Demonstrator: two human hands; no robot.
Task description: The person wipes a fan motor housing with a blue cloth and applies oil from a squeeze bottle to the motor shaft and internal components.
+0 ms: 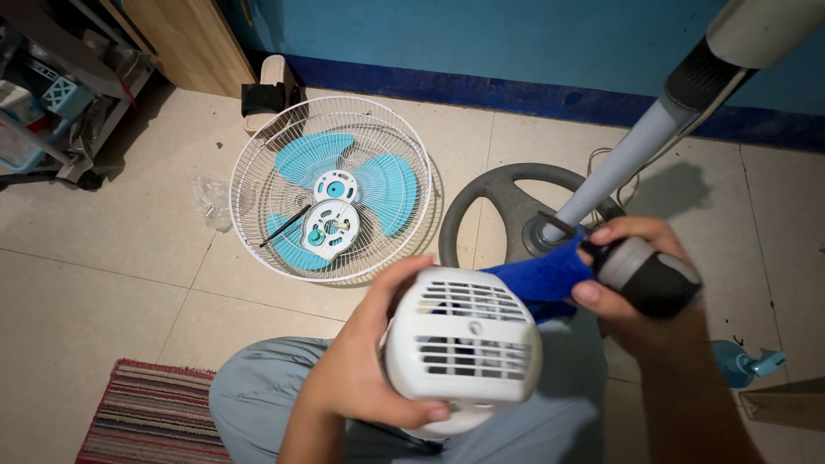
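**Mia:** What is the left hand (pixel 361 361) holding?

**Ben:** It wraps around the white fan motor cover (pixel 464 344). The fingers curl under it and the thumb sits on top, so the cover can't slip. It sits low in the middle, at about 6 o'clock, right over the person's lap.

**Mia:** And the right hand (pixel 636 292)?

**Ben:** It is closed tight on a grey and black can (pixel 649 275), at about 4 o'clock. The can lies on its side. Its top end points toward the cover.

**Mia:** What is the blue thing between them?

**Ben:** A blue cloth (pixel 546 279). It is squeezed between the can and the cover. I can't tell which fingers pinch it.

**Mia:** Why is the cover held up and not on the floor?

**Ben:** I think it is easier to turn and see that way, with both hands close together.

**Mia:** What else is there?

**Ben:** A white wire fan guard (pixel 331 189) lies flat on the tiles at 11 o'clock. The blue fan blades (pixel 378 185) rest inside it, like in a bowl, so small parts stay together. The round grey fan base (pixel 507 210) is at 1 o'clock, and its grey pole (pixel 619 163) leans up toward 2 o'clock. A striped rug (pixel 150 417) is at 8 o'clock.
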